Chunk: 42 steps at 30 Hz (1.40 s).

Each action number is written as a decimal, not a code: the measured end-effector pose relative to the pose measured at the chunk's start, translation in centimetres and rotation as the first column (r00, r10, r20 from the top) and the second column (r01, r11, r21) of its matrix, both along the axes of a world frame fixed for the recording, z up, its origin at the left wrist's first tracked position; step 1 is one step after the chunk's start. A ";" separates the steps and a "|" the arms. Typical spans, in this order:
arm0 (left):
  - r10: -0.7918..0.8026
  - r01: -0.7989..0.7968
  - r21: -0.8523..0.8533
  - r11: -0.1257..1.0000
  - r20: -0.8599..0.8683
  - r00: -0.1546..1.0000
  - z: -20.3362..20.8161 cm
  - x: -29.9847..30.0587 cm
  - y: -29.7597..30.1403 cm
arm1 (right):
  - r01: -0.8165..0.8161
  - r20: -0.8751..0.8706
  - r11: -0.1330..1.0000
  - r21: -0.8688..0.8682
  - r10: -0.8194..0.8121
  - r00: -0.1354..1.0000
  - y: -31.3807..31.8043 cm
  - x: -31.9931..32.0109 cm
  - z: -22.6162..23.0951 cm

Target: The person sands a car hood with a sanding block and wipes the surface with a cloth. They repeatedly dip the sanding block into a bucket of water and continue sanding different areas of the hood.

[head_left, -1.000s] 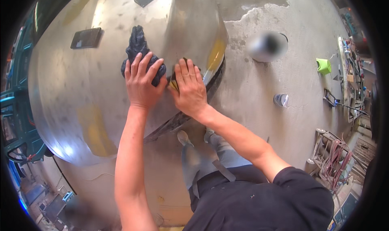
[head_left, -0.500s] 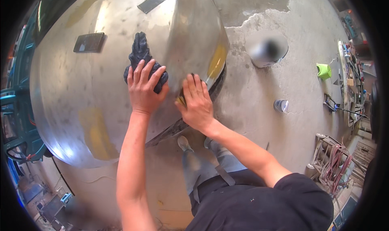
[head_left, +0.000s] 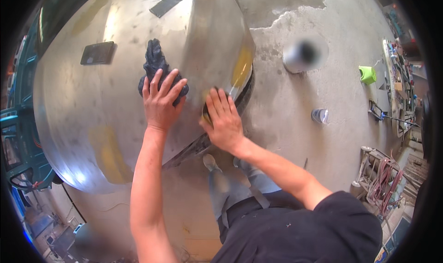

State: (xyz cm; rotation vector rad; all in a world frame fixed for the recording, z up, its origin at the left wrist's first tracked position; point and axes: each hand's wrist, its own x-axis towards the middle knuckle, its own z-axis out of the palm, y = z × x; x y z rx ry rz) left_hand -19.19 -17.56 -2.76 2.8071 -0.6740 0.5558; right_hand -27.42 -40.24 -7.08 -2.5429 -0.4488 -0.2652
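Observation:
A large curved, bare-grey vehicle body panel [head_left: 134, 120] with yellowish filler-like patches lies before me. My left hand [head_left: 161, 99] rests on it, fingers spread over a bunched dark cloth [head_left: 157, 62] that partly sticks out beyond the fingertips. Further right, my right hand [head_left: 224, 117] presses a small dark-and-yellow pad [head_left: 207, 114] flat against the panel beside its dark lower edge. Most of that pad is hidden under the fingers, which are slightly smeared by motion; its exact kind cannot be told.
On the panel lie a dark phone [head_left: 98, 53] and a grey rectangular sheet [head_left: 167, 4]. A bucket [head_left: 293, 63], a small can [head_left: 320, 115] and a green container [head_left: 368, 75] stand on the concrete floor to the right. Coiled reddish hose [head_left: 383, 177] hangs on a metal frame at lower right.
The right hand with its pad has slid slightly to the right along the panel edge. The left hand stays on the cloth; the whole view has shifted a little.

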 end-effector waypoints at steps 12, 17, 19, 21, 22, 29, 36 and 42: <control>0.043 -0.042 -0.041 0.998 0.032 0.999 0.5 0.6 -1.3 | 0.045 -0.003 0.997 0.063 -0.045 0.999 0.8 0.3 0.1; 0.051 -0.048 -0.053 0.997 0.042 0.998 0.1 0.1 -0.8 | 0.038 -0.018 0.999 -0.002 -0.038 0.999 0.7 -0.4 -0.2; 0.044 -0.042 -0.040 0.998 0.041 0.998 0.2 0.2 -1.0 | 0.030 -0.039 0.999 0.010 -0.030 0.999 0.1 -2.0 -0.5; 0.036 -0.034 -0.055 0.998 0.032 0.999 0.6 0.5 -1.4 | 0.030 -0.008 0.999 0.027 -0.030 1.000 0.3 0.4 -0.6; 0.037 -0.035 -0.081 0.996 0.025 0.999 0.7 0.4 -1.6 | 0.038 0.015 0.999 0.023 -0.038 0.999 0.8 2.5 -0.4; 0.042 -0.039 -0.076 0.996 0.036 0.998 0.2 0.2 -1.3 | 0.051 -0.004 0.998 -0.035 -0.052 0.999 -0.5 -0.4 -0.7; 0.039 -0.036 -0.061 0.998 0.048 0.998 0.0 0.0 -0.5 | 0.025 0.017 1.000 0.003 -0.025 1.000 -0.6 -1.2 -0.9; 0.041 -0.040 -0.071 0.997 0.010 0.999 0.3 -0.3 -1.0 | 0.051 0.028 0.999 0.016 -0.052 0.998 0.9 1.5 -0.2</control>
